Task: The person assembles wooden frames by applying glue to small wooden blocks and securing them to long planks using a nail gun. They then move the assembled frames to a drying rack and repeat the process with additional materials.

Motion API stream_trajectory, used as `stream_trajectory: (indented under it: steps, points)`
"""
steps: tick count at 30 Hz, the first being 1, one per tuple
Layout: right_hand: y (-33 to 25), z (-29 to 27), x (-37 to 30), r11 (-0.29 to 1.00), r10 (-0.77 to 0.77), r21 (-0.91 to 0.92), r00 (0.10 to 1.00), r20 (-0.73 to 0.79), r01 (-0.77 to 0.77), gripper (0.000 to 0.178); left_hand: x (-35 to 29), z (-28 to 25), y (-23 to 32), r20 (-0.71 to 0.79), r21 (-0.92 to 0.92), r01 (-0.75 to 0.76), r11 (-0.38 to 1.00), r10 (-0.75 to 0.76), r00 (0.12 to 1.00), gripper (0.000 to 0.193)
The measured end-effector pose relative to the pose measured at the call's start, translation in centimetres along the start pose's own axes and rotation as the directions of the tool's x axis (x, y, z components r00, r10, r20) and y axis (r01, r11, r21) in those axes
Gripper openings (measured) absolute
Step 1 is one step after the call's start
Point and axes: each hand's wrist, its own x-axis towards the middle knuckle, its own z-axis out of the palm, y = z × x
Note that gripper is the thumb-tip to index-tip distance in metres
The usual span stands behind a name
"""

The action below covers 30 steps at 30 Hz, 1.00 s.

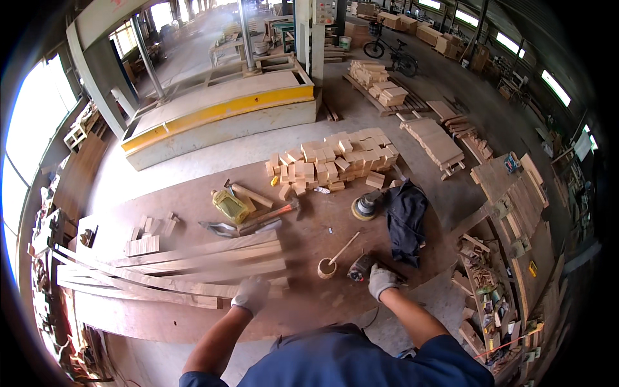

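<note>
The long wooden strips (pixel 187 261) lie in a loose, fanned bundle across the left of the brown work surface — pale, thin, slightly bowed, and blurred at their right ends, which sit just beside the gloved left hand (pixel 250 295). The small dark power tool (pixel 361 266) rests near the surface's front edge — the gloved right hand (pixel 382 280) touches it.

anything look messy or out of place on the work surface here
Mostly ordinary workshop clutter. The long wooden strips by the left hand lie fanned out at uneven angles rather than stacked. A dark cloth is crumpled beside the round sander. The right hand rests on a small power tool. No visible spills or breakage.
</note>
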Motion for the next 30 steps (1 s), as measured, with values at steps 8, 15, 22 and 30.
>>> stream_trajectory:
  steps: [8, 15, 22, 30]
  points:
    - [-1.4, 0.7, -1.6, 0.998, -0.059, 0.042, 0.987, 0.149, 0.053, 0.091, 0.6, -0.6, -0.4, 0.127, -0.052, -0.001, 0.999, 0.008, 0.992, 0.022]
    - [-1.2, -2.1, -5.5, 0.966, -0.252, 0.018, 0.952, -0.172, 0.259, 0.074, 0.7, -0.1, -0.7, 0.206, -0.117, 0.046, 0.992, -0.022, 0.978, 0.032]
    - [-5.5, -2.2, -9.5, 0.771, -0.473, 0.164, 0.726, -0.499, 0.616, 0.055, -0.2, 0.4, -0.8, 0.167, -0.151, 0.103, 0.983, -0.077, 0.983, 0.034]
    - [-17.6, -3.5, -13.9, 0.630, -0.539, 0.168, 0.582, -0.609, 0.759, 0.056, -1.8, -1.0, -0.4, 0.098, -0.209, 0.118, 0.971, -0.099, 0.990, 0.043]
